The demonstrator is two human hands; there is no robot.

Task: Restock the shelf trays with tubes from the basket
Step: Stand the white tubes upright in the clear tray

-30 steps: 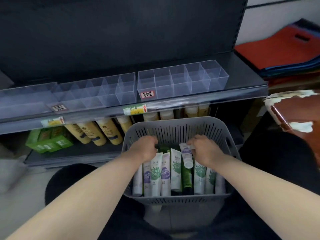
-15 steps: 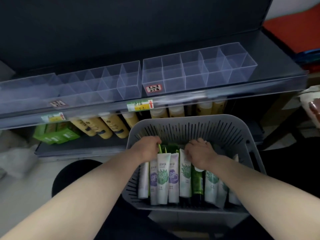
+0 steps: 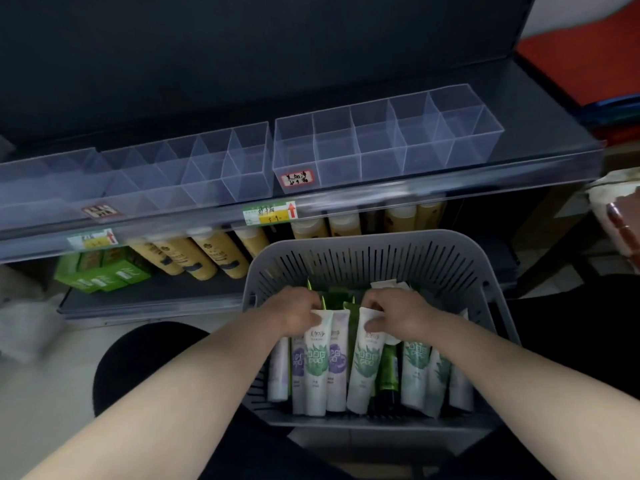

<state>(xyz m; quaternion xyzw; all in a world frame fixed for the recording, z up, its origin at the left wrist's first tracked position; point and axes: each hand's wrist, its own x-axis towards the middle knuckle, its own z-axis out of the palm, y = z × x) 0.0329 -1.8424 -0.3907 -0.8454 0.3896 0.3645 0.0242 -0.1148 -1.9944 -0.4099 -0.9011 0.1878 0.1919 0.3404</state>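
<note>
Over the last second both hands have settled on tube ends in the basket [image 3: 363, 261]. The left hand [image 3: 298, 311] holds a green-leaf tube [image 3: 316, 362] in a pinching grip. The right hand [image 3: 403, 315] seems to pinch a second tube [image 3: 365, 368] at 3 o'clock, though its fingers hide the crimp. The shelf trays [image 3: 381, 161] at 12 o'clock hold nothing yet, so lifting likely follows.

Forearms [image 3: 194, 379] bare from wrists to btm edge of frame; left hand [image 3: 298, 310] & right hand [image 3: 398, 311] bare too. Black trousers [image 3: 138, 358] at lower left & right of frame.
</note>
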